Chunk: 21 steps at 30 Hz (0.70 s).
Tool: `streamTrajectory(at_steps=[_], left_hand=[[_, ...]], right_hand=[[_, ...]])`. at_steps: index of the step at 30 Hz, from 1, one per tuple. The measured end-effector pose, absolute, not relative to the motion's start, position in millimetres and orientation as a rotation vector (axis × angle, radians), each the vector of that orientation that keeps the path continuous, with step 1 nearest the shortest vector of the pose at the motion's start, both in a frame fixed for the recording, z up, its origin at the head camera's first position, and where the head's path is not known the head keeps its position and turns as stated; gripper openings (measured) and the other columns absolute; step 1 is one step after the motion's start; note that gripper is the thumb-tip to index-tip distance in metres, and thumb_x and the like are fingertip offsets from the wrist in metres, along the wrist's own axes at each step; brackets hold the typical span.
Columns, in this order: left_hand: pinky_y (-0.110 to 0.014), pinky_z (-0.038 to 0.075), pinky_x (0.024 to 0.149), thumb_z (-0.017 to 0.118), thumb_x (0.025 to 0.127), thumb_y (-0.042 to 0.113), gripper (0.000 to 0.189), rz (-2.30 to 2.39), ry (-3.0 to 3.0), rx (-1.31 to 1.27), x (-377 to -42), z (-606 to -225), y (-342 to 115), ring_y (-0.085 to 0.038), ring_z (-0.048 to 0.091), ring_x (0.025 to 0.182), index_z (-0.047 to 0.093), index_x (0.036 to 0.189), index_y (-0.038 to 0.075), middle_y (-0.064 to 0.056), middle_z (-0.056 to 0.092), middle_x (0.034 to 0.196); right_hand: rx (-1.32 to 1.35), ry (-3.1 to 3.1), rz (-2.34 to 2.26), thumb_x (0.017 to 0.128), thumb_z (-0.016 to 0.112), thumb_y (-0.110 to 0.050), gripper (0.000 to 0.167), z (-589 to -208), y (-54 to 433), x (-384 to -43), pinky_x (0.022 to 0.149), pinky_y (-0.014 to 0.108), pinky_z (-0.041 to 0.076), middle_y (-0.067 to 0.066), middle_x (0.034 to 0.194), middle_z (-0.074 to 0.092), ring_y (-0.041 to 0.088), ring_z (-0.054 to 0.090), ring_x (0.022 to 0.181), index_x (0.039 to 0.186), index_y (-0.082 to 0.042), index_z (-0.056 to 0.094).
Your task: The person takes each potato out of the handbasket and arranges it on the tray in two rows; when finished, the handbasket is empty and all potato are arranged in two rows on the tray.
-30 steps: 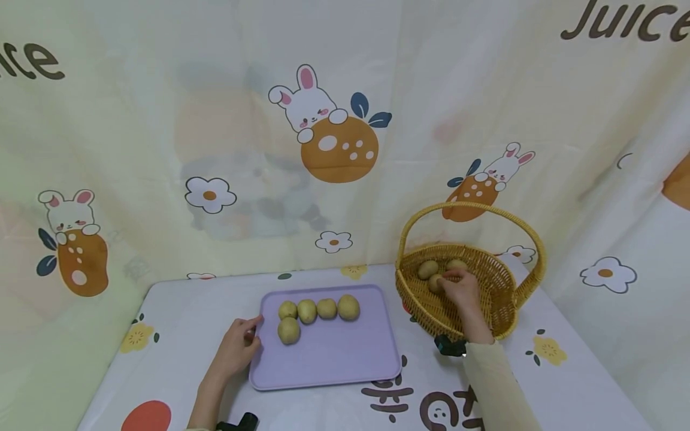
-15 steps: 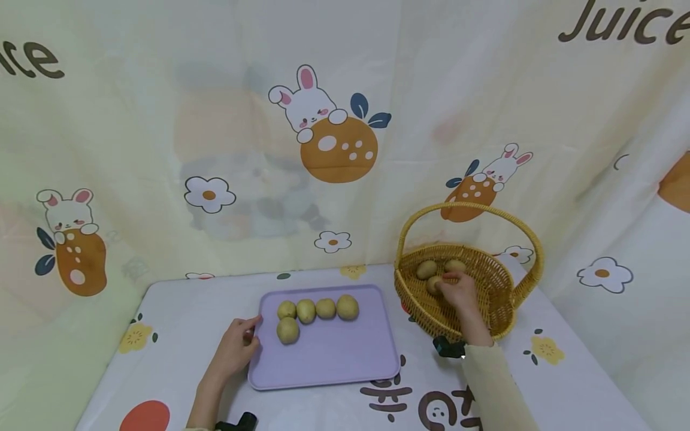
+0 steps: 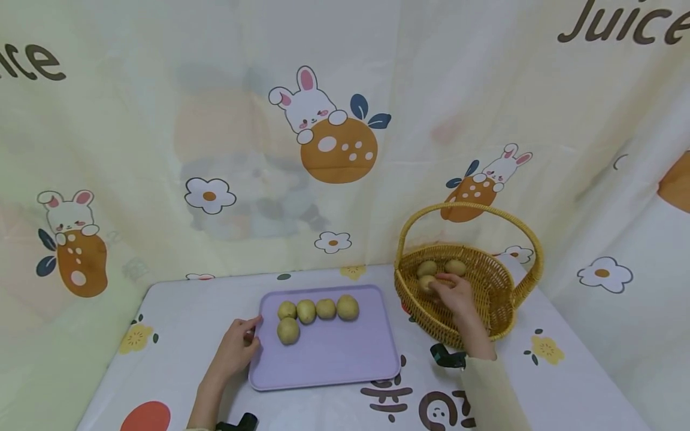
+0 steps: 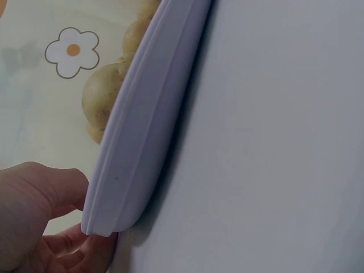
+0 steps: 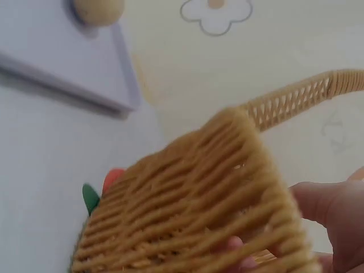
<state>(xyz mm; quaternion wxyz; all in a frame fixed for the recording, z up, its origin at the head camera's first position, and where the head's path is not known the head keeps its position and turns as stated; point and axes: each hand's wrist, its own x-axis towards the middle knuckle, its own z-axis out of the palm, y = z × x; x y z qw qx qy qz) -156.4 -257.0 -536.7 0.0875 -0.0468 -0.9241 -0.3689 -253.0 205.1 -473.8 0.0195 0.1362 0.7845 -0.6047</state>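
My left hand [image 3: 237, 350] is at the left edge of a lilac tray [image 3: 345, 359], its thumb and fingers pinching the rim from both sides in the left wrist view. Several potatoes lie on the tray: a row along the back and one potato [image 3: 288, 330] in front of the row's left end. Inside a wicker basket [image 3: 431, 317] at the right, my right hand [image 3: 457, 297] grips a potato [image 3: 426, 284] with thumb and fingers. Two more potatoes rest behind it, one potato [image 3: 427, 268] at the left and another potato [image 3: 455, 267] at the right. The basket's wall hides most of that hand in the right wrist view.
The basket's tall arched handle [image 3: 469, 206] rises over its opening, above my right hand. A printed curtain [image 3: 259, 143] hangs right behind the table. The table carries a patterned white cloth [image 3: 178, 335].
My right hand has moved slightly left and toward me inside the basket, and the potato at its fingertips has shifted left with it. The left hand and tray stay put.
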Motion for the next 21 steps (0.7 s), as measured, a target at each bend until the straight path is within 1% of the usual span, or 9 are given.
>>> streamTrajectory(at_steps=[6, 11, 13, 16, 21], left_hand=[[-0.032, 0.050, 0.073, 0.064, 0.081, -0.006, 0.048, -1.105, -2.769, -0.112, -158, -537, -257, -0.018, 0.059, 0.081, 0.060, 0.128, -0.008, -0.015, 0.057, 0.100], [-0.032, 0.050, 0.072, 0.064, 0.080, -0.005, 0.048, -1.101, -2.773, -0.102, -158, -539, -258, -0.018, 0.058, 0.081, 0.060, 0.128, -0.008, -0.015, 0.057, 0.100], [-0.032, 0.049, 0.073, 0.064, 0.080, -0.006, 0.048, -1.101, -2.770, -0.104, -159, -540, -258, -0.018, 0.058, 0.081, 0.060, 0.128, -0.008, -0.015, 0.057, 0.100], [-0.032, 0.049, 0.073, 0.064, 0.080, -0.006, 0.049, -1.101, -2.773, -0.102, -159, -540, -259, -0.018, 0.058, 0.082, 0.060, 0.128, -0.007, -0.015, 0.058, 0.101], [-0.032, 0.049, 0.073, 0.064, 0.081, -0.005, 0.049, -1.100, -2.785, -0.095, -159, -540, -258, -0.018, 0.058, 0.083, 0.060, 0.130, -0.006, -0.015, 0.058, 0.102]], right_hand=[[0.399, 2.357, -1.953, 0.094, 0.062, -0.014, 0.047, -464, 196, -243, 0.068, 0.027, 0.055, 0.000, 0.085, 0.066, 0.009, 0.064, 0.074, 0.135, 0.006, 0.051], [0.397, 2.334, -1.979, 0.096, 0.060, -0.017, 0.048, -458, 188, -234, 0.072, 0.024, 0.054, 0.005, 0.100, 0.063, 0.008, 0.064, 0.081, 0.138, 0.004, 0.050], [0.391, 2.323, -2.001, 0.096, 0.060, -0.017, 0.048, -456, 185, -231, 0.072, 0.023, 0.054, 0.005, 0.103, 0.063, 0.006, 0.063, 0.082, 0.139, 0.004, 0.050], [0.391, 2.276, -2.053, 0.096, 0.060, -0.017, 0.048, -453, 181, -225, 0.071, 0.021, 0.054, 0.002, 0.102, 0.063, 0.005, 0.063, 0.081, 0.139, 0.003, 0.050], [0.365, 2.198, -2.151, 0.096, 0.062, -0.017, 0.047, -447, 169, -216, 0.070, 0.020, 0.053, -0.006, 0.091, 0.066, 0.006, 0.063, 0.078, 0.138, 0.002, 0.051]])
